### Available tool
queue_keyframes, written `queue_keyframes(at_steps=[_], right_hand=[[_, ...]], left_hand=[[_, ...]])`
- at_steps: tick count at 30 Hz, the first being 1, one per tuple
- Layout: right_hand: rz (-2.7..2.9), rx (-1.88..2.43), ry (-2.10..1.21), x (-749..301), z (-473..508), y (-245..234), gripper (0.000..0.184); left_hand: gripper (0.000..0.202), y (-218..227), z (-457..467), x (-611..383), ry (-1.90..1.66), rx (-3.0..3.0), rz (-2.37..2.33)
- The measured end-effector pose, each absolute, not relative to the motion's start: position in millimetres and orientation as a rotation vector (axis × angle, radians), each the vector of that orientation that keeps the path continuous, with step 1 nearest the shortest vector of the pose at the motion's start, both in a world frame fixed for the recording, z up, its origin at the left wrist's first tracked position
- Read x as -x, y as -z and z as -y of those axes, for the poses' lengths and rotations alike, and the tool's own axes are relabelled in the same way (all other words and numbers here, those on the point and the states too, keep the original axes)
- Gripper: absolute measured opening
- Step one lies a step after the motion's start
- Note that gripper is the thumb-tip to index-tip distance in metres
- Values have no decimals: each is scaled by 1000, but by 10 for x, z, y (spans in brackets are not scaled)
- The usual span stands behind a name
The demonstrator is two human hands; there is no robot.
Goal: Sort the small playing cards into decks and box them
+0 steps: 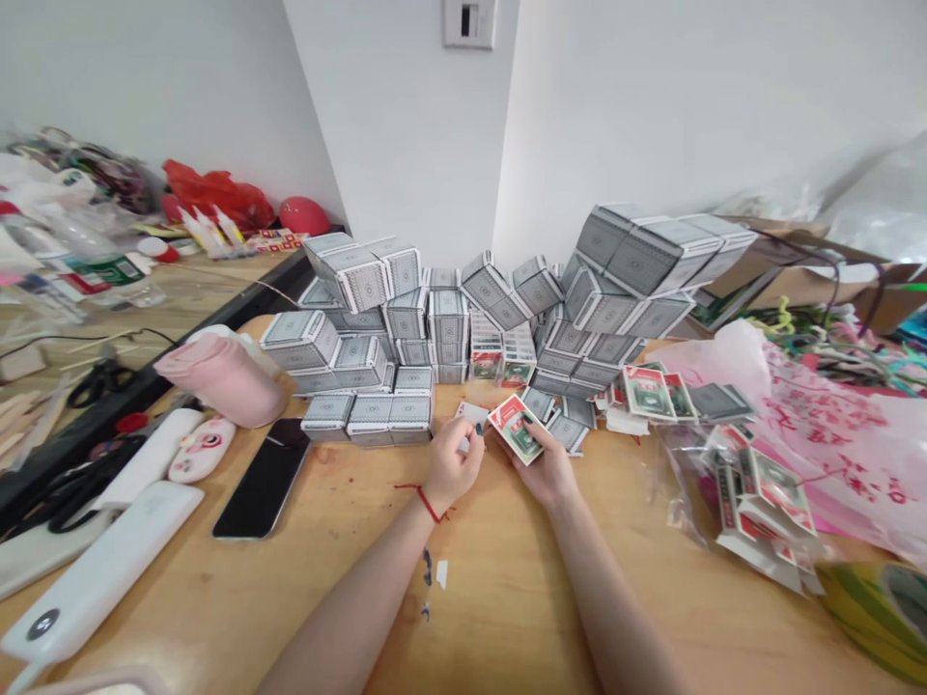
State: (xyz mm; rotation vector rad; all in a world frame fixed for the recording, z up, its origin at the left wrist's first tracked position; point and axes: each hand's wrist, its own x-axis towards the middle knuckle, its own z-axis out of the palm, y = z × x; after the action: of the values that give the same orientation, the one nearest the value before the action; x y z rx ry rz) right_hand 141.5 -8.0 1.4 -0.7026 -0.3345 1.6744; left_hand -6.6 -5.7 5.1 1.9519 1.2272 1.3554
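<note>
My right hand (548,470) grips a red and green pack of playing cards (514,430), its thumb across the printed face. Just left of it, my left hand (453,460) has its fingers curled in towards the thumb. A white playing card (472,413) shows right behind those fingers; I cannot tell whether they pinch it or it lies on the table. Beyond the hands stand stacked grey-patterned card decks (391,410), with a taller, uneven pile of decks (630,256) on the right. Several loose grey-backed cards (569,430) lie just past my right hand.
A black phone (262,480), a white power bank (105,569) and a pink pouch (224,376) lie on the left. To the right are opened card boxes (768,497), a pink plastic bag (840,425) and a yellow-green tape roll (880,613). A wall rises behind the stacks.
</note>
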Motion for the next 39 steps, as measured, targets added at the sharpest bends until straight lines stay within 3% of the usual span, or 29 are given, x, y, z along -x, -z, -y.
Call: queue_keyframes(at_steps=[9, 17, 29, 39], right_hand=[[281, 761, -1693, -1417, 88, 1, 15], [492, 829, -1713, -1416, 116, -11, 14], [731, 974, -1592, -1340, 157, -21, 43], [889, 974, -1446, -1338, 136, -7, 39]], left_hand=[[22, -20, -4, 46, -1248, -2082, -1528], [18, -95, 40, 53, -1351, -1788, -1385], [25, -133, 1, 31, -1612, -1290, -1168], [27, -126, 21, 30, -1588, -1373, -1279]])
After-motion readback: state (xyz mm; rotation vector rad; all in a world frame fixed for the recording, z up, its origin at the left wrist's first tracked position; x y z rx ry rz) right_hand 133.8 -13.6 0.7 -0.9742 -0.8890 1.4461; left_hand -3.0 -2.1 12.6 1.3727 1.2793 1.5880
